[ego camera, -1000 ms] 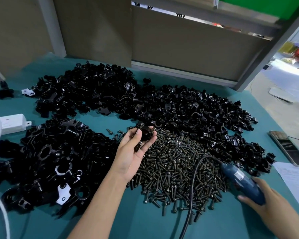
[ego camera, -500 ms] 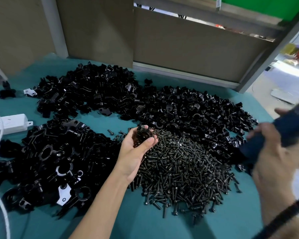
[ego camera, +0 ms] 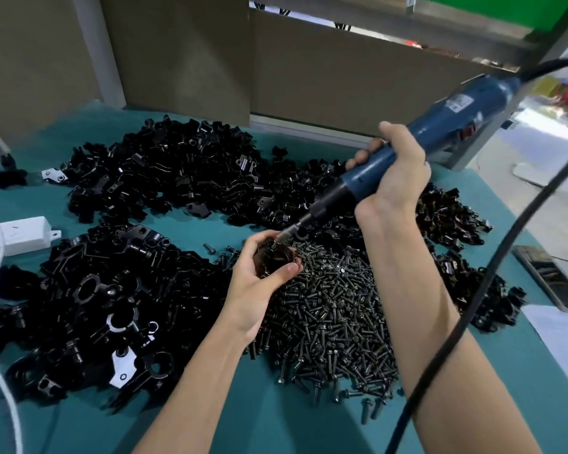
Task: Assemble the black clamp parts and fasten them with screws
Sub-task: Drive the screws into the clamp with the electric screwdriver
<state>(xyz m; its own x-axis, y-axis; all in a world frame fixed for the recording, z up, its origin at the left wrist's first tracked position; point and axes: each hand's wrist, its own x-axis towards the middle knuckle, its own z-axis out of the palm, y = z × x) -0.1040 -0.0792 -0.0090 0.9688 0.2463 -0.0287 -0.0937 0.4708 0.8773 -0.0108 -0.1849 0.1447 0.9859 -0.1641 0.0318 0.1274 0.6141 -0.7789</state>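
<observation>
Two hands work over the screw pile (ego camera: 335, 309): the left hand (ego camera: 256, 290) curls its fingers (ego camera: 287, 268) round the clamp (ego camera: 274, 257) to steady it, while the right hand (ego camera: 394, 175) grips the screwdriver (ego camera: 446, 122), tip slanting in from two o'clock.

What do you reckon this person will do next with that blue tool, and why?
Probably press the bit down and run the blue screwdriver to drive a screw. The right hand grips it slanted, its tip at the black clamp cupped in the left hand above the screw pile. Whether a screw sits under the tip is hidden.
</observation>
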